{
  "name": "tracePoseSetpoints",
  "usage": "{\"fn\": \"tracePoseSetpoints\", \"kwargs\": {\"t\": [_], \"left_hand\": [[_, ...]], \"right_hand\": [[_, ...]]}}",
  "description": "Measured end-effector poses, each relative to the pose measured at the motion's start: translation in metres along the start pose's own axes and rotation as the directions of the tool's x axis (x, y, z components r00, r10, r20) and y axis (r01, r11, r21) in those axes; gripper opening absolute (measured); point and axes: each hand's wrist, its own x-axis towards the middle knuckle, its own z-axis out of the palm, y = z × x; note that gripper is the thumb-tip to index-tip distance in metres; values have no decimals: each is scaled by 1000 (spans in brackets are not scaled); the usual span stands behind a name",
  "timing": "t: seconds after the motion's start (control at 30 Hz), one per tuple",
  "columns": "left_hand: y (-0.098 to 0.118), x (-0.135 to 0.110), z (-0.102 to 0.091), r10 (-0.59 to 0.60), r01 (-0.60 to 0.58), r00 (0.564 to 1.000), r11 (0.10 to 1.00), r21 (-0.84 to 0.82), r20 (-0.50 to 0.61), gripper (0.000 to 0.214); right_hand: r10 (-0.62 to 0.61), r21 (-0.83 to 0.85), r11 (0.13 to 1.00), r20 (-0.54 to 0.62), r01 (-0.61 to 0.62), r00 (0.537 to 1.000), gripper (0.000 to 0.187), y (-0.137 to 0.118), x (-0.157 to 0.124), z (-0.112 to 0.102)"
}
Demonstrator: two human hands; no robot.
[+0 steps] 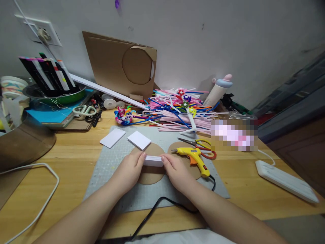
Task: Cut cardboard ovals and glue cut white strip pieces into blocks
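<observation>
Between my two hands is a small stack of white cards (pixel 153 162), held by its ends over a round piece of cardboard (pixel 151 178). My left hand (pixel 132 166) pinches the left end, thumb on top. At the right end, my right hand (pixel 175 168) grips in the same way. Just beyond lie a second white card stack (pixel 139 139) and, further left, another white card pile (pixel 113 138). A yellow glue gun (pixel 194 156) rests to the right of my right hand, partly over a second cardboard disc (pixel 175 148).
Under all this lies a grey cutting mat (pixel 106 173). Scissors (pixel 200 144) sit behind the glue gun, whose black cord (pixel 157 203) runs toward me. Pipe cleaners (pixel 177 118) pile up at the back. A power strip (pixel 285 181) lies right, a marker bowl (pixel 61 98) left.
</observation>
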Motion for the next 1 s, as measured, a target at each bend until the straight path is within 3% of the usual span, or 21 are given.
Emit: {"fn": "tracePoseSetpoints", "kwargs": {"t": [0.3, 0.43, 0.5, 0.57, 0.6, 0.67, 0.73, 0.8, 0.9, 1.0], "left_hand": [[2, 2, -2, -10, 9, 1000, 999, -40, -14, 39], [-6, 5, -5, -10, 9, 1000, 995, -94, -8, 42], [-7, 4, -7, -7, 3, 999, 993, -117, -32, 40], [-4, 0, -8, 68, -75, 994, 994, -84, -83, 32], [-1, -3, -7, 141, -145, 985, 989, -41, -96, 33], [4, -9, -2, 309, -304, 949, 950, 74, -65, 59], [7, -14, 7, 399, -394, 917, 906, 155, 0, 77], [8, -16, 15, 398, -395, 917, 904, 163, 18, 68], [7, -14, 20, 326, -326, 945, 945, 30, -11, 53], [5, -9, 17, 245, -240, 969, 957, -162, 14, 52]], "right_hand": [[-27, 6, 1000, 13, 26, 1000, 32, 0, 1, -2], [-53, -17, 998, 20, 53, 998, 11, -5, -3, -5], [-41, -68, 997, -18, 39, 999, 6, -7, -4, -6], [-6, -85, 996, -77, 0, 997, 16, -8, -5, -7], [24, -55, 998, -102, -30, 994, 21, -8, -4, -8], [96, 70, 994, -117, -88, 989, 28, -7, -3, -7], [145, 192, 973, -91, -126, 985, 29, -4, -1, -6], [159, 282, 949, -37, -143, 987, 29, -3, 0, -4], [115, 473, 871, 64, -132, 991, 33, -5, -1, -3], [-8, 537, 844, 44, -17, 999, 49, -10, -4, -6]]}}
